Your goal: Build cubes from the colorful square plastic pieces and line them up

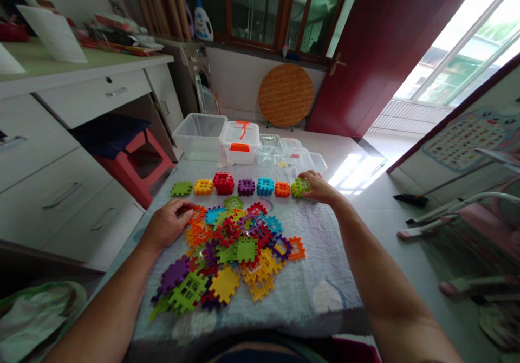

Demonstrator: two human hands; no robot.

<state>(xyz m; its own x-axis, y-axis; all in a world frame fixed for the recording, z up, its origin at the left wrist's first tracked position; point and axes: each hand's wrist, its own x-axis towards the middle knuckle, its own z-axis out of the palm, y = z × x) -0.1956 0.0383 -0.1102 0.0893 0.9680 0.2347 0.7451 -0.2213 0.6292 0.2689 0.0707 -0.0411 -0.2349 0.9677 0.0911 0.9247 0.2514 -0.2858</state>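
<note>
My right hand (319, 187) is closed around the light green block stack (299, 188) at the right end of a row. My left hand (168, 225) rests at the left edge of the pile, loosely curved, with thumb and fingers slightly apart. Its fingertips lie beside orange notched plastic squares (200, 233); I see nothing held. Several interlocking squares in red, yellow, purple, blue and green are heaped mid-table, among them a solid yellow one (225, 284). Along the row sit green (181, 189), yellow (203, 187), red (223, 183), purple (246, 187), blue (265, 186) and orange (282, 189) pieces, grouped by colour.
Behind the row stand a clear bin (201, 138), a white box with orange latches (240, 149) and clear containers (270, 149). A quilted cloth (325, 254) covers the table. A pink stool (136, 160) and white drawers (60, 189) are on the left.
</note>
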